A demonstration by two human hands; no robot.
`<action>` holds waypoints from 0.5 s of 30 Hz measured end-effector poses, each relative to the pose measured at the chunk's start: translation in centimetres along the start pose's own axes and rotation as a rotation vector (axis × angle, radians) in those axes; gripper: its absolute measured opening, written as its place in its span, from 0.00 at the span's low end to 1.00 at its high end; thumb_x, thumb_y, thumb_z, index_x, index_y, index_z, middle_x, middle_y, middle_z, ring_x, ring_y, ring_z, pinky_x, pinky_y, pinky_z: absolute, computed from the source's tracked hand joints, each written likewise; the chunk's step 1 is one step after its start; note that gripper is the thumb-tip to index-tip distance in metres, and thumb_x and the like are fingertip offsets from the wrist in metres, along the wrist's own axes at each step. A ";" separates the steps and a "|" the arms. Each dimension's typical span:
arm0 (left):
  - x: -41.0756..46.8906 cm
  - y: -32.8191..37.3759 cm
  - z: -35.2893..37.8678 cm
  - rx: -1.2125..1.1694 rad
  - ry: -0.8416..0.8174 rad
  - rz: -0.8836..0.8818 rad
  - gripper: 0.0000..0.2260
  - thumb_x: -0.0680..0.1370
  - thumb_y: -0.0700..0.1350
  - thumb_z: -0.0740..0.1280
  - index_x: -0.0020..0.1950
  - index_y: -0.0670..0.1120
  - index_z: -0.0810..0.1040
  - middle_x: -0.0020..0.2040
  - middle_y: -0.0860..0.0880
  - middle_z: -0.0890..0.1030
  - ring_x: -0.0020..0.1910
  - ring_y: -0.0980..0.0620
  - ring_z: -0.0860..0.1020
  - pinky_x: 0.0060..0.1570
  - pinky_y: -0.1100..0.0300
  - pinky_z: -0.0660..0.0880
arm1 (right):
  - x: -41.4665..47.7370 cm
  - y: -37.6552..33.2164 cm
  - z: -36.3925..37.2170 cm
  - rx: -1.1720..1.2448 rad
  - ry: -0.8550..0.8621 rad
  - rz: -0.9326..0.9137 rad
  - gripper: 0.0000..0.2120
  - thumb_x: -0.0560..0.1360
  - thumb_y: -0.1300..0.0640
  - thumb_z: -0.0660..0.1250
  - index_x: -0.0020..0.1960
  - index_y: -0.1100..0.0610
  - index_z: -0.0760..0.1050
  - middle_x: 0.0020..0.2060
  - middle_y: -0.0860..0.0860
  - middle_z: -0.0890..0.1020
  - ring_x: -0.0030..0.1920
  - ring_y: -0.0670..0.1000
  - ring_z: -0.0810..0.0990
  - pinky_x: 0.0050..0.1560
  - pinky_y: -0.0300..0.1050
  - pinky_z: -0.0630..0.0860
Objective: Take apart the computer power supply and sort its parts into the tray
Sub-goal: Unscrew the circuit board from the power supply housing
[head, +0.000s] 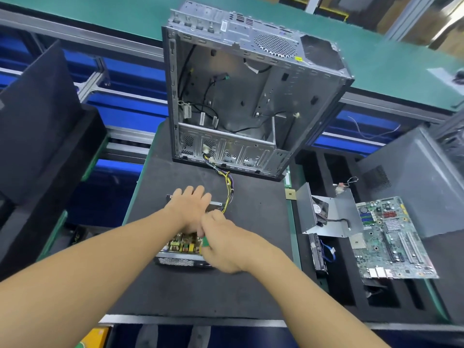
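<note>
A: Power supply (pixel 175 257), an open grey metal box with a brown circuit board showing. Where does it sit?

B: Near the middle of the black rubber work mat (pixel 200 292), close to the person. Noting by size. Largest is the grey steel computer case (pixel 238 96), side panel off, standing at the far end of the mat. To the right is the black foam tray (pixel 349 295), cut into slots.

A: What is in the tray?

B: A green motherboard (pixel 391 237) lies flat across its right part. Left of it is a bent grey sheet-metal cover plate (pixel 339 217) with a black fan (pixel 320 209) beside it.

A: Is the power supply loose from the case?

B: No. A yellow, black and purple wire bundle (pixel 227 187) runs from the case's lower front down to the unit's far right corner.

A: And the hands?

B: The left hand (pixel 190 207) lies over the far end of the power supply. Its knuckles are bent and the fingertips are hidden, so I cannot tell whether it grips or only presses. The right hand (pixel 226 242) is at the unit's right side, fingers pinched round a small green-handled tool (pixel 206 241) held over the circuit board.
</note>
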State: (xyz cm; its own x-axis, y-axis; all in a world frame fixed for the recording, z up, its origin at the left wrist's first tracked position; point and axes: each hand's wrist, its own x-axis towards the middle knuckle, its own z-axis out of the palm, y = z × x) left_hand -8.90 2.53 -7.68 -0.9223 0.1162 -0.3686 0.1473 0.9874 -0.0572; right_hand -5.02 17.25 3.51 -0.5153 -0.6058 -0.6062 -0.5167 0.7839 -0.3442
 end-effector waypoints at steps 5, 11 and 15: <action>-0.6 -1.1 0.9 -0.020 0.130 0.115 0.23 0.82 0.57 0.51 0.74 0.48 0.61 0.71 0.48 0.64 0.65 0.46 0.65 0.58 0.48 0.62 | -0.3 0.1 -0.1 0.096 -0.067 0.021 0.12 0.77 0.61 0.61 0.59 0.53 0.66 0.56 0.47 0.61 0.53 0.53 0.66 0.51 0.49 0.68; -2.5 -1.2 3.9 -0.086 0.283 0.099 0.30 0.83 0.52 0.49 0.82 0.45 0.43 0.82 0.47 0.52 0.80 0.48 0.50 0.76 0.50 0.50 | -0.3 -0.2 -0.3 0.109 0.039 0.278 0.14 0.83 0.45 0.51 0.58 0.55 0.64 0.56 0.57 0.70 0.44 0.58 0.72 0.45 0.52 0.69; -4.0 -0.5 5.2 -0.190 0.322 0.020 0.30 0.82 0.51 0.47 0.82 0.48 0.42 0.82 0.47 0.45 0.81 0.47 0.43 0.78 0.49 0.42 | -0.1 -0.4 0.0 0.068 0.105 0.302 0.09 0.84 0.53 0.50 0.46 0.55 0.61 0.42 0.56 0.72 0.34 0.56 0.71 0.33 0.49 0.64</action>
State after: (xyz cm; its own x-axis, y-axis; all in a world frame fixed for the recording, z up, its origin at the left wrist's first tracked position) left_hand -3.39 0.98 -10.99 -0.9895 0.1331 -0.0555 0.1249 0.9834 0.1313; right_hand -4.78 16.97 3.73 -0.7080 -0.3524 -0.6120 -0.2846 0.9355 -0.2095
